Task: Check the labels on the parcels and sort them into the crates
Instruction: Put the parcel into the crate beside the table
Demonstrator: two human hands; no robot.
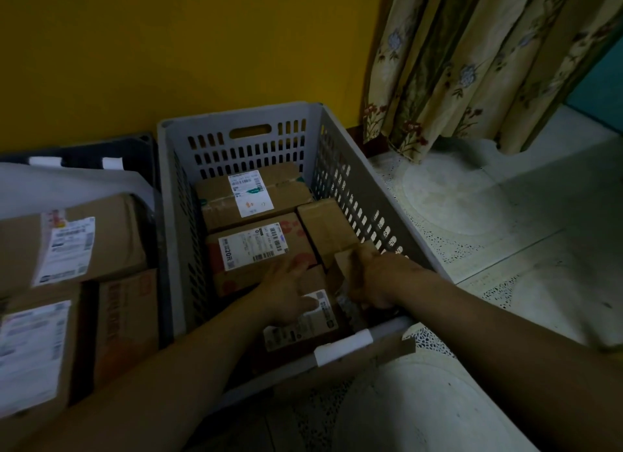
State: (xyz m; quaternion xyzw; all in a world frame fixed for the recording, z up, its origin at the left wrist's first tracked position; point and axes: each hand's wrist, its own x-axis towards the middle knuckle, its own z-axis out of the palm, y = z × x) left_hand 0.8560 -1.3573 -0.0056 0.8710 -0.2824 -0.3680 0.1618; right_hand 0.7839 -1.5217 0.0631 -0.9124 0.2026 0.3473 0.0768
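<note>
Both hands are down in the grey crate [340, 168]: the left hand [286, 291] lies with fingers spread flat on the labelled parcel [303, 320] at the near end, and the right hand [371, 279] is curled round a small cardboard box [347, 262] just beside it. These are stiff cartons and look light, with tape-slick faces, so the box is best taken across opposite edges, thumb against fingers. Its corners may crush if wedged against its neighbours.

Grey slotted crate [354, 195], brown parcels [253, 198] with white labels [250, 192], yellow wall [168, 46], floral cream curtain [472, 63].
</note>
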